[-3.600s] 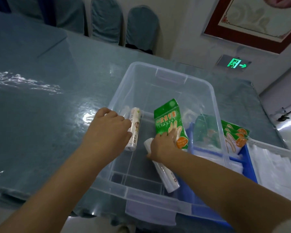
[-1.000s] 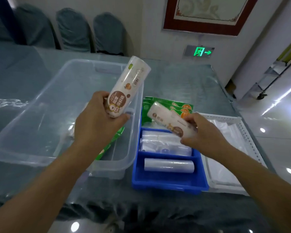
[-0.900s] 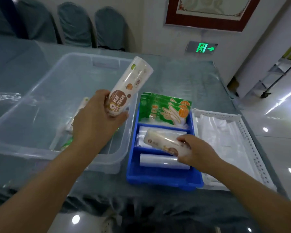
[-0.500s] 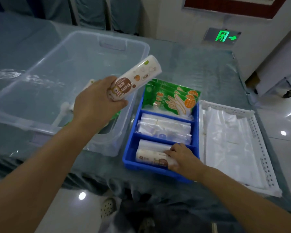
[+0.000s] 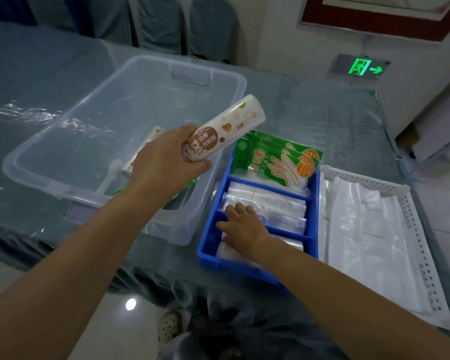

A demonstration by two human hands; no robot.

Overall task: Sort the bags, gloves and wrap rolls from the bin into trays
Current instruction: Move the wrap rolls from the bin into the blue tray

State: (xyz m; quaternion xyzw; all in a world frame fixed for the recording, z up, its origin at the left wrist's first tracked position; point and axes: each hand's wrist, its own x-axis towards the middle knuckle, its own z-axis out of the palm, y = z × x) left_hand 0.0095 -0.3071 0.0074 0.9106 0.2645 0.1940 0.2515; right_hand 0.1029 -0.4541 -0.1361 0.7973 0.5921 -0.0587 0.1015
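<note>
My left hand (image 5: 164, 162) grips a white wrap roll (image 5: 226, 131) with a brown label, tilted above the right edge of the clear bin (image 5: 63, 188). Another roll (image 5: 151, 141) and a green glove pack (image 5: 120, 192) lie in the bin, partly hidden by that hand. My right hand (image 5: 242, 227) lies flat, fingers spread, on the rolls (image 5: 289, 244) in the near compartment of the blue tray (image 5: 207, 245). Clear bags (image 5: 281, 206) fill the middle compartment. Green glove packs (image 5: 276, 159) stand in the far one.
A white perforated tray (image 5: 411, 219) holding white bags (image 5: 361, 229) sits right of the blue tray. Covered chairs (image 5: 161, 22) stand behind the table. The table's near edge runs just below the bin and the trays.
My right hand carried a roll down into the blue tray's near compartment and now rests open on top. The left hand keeps its roll raised over the bin's edge.
</note>
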